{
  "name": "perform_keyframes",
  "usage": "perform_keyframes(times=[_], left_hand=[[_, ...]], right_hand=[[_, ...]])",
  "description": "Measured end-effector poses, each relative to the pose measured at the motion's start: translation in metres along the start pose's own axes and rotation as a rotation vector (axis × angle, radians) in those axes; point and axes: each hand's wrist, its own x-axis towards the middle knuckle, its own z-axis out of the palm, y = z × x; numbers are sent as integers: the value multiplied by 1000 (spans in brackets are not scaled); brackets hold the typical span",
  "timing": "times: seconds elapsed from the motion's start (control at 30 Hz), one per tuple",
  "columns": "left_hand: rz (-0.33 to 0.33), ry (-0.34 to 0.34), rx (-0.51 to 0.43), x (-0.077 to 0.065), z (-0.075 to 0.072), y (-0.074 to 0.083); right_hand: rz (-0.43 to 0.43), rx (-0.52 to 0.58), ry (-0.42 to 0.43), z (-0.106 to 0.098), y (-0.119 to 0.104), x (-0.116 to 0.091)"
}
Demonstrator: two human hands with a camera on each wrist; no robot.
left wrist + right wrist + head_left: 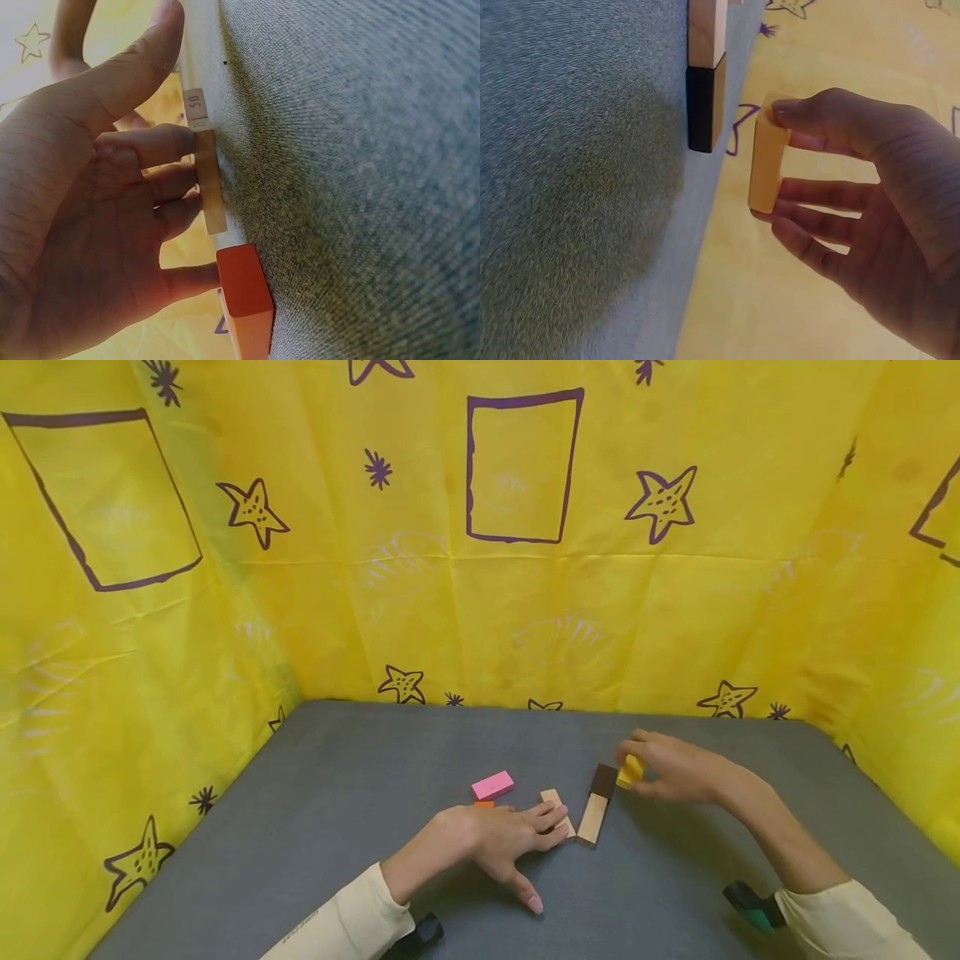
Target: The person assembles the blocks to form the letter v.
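Observation:
My right hand (675,768) pinches a yellow wooden block (769,165) between thumb and fingers. In the right wrist view that block is held off the table, near the dark brown block (703,109). The dark brown block lies end to end with a plain wooden block (592,820). My left hand (502,843) is spread low, its fingertips on another plain wooden block (210,184) that meets the first one at an angle. By the left little finger is an orange block (246,281), mostly hidden by the hand in the head view.
A pink block (492,786) lies beyond the left hand, close to the orange one. The grey tabletop (360,752) reaches back to yellow cloth walls (525,610) with printed stars, which also stand at both sides.

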Motion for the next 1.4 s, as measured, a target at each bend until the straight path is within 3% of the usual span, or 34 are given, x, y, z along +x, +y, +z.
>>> perform_keyframes(times=[0.33, 0.73, 1.4], left_hand=[[-7, -27, -15, 0, -2, 0], [-1, -15, 7, 1, -2, 0], [-3, -22, 11, 1, 0, -2]], right_hand=[[18, 44, 25, 6, 19, 21], [5, 58, 27, 12, 30, 39], [-9, 39, -27, 18, 37, 48]])
